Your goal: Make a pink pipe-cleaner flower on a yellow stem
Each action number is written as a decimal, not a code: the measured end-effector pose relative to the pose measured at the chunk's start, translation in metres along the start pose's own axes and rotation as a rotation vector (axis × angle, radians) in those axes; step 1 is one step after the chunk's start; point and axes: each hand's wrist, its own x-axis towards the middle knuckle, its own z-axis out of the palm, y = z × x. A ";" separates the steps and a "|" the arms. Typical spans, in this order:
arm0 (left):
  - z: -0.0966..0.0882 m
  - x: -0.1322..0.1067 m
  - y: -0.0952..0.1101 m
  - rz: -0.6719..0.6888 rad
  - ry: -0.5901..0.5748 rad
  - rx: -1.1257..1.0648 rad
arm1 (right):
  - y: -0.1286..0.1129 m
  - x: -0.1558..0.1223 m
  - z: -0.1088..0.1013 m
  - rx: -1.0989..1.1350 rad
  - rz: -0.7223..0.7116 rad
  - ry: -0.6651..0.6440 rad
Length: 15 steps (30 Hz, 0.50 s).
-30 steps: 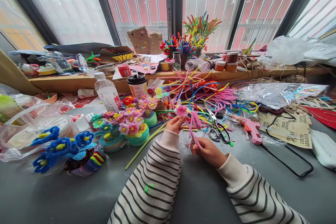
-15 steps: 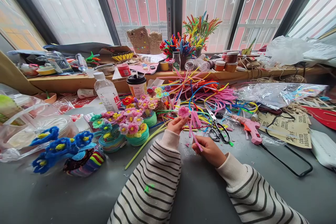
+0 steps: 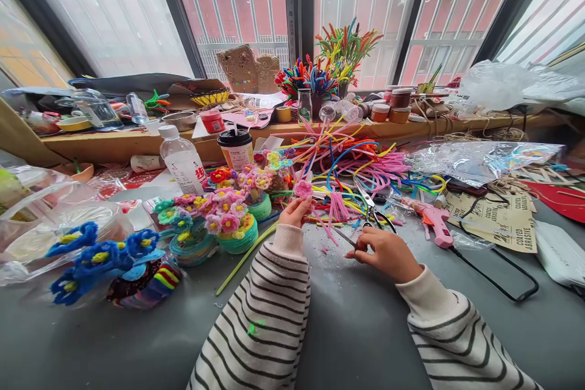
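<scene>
My left hand (image 3: 296, 212) pinches a small pink pipe-cleaner flower (image 3: 303, 189), held up above the table. Closed around a slim, dark, pointed metal tool (image 3: 343, 236) is my right hand (image 3: 384, 253); the tool's tip points left, and its exact kind is partly hidden by the fingers. Just beyond the right hand lie large scissors (image 3: 367, 198) with black handles, partly covered by it. A group of short pink pipe cleaners (image 3: 338, 207) rests between the hands, one strand trailing toward the tool.
Pots of pipe-cleaner flowers (image 3: 226, 213) and a blue flower piece (image 3: 105, 256) stand left. Behind are a bottle (image 3: 183, 161), a lidded cup (image 3: 236, 149) and a heap of pipe cleaners (image 3: 361, 158). A pink glue gun (image 3: 434, 222) and sandpaper sheets (image 3: 498, 225) lie right.
My right hand has let go of the pink pipe cleaner and now grips the pointed metal tool, slightly farther right. My left hand, still with the flower, has shifted a little left.
</scene>
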 end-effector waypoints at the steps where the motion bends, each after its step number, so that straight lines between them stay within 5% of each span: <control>1: 0.000 0.000 0.000 -0.003 0.008 0.009 | 0.001 -0.003 -0.002 -0.086 0.012 -0.014; 6: -0.001 -0.002 -0.001 0.072 0.019 0.183 | -0.003 -0.009 -0.012 -0.311 0.025 -0.145; 15: -0.010 -0.004 -0.003 0.417 -0.017 0.937 | -0.015 -0.003 -0.032 -0.416 0.098 -0.325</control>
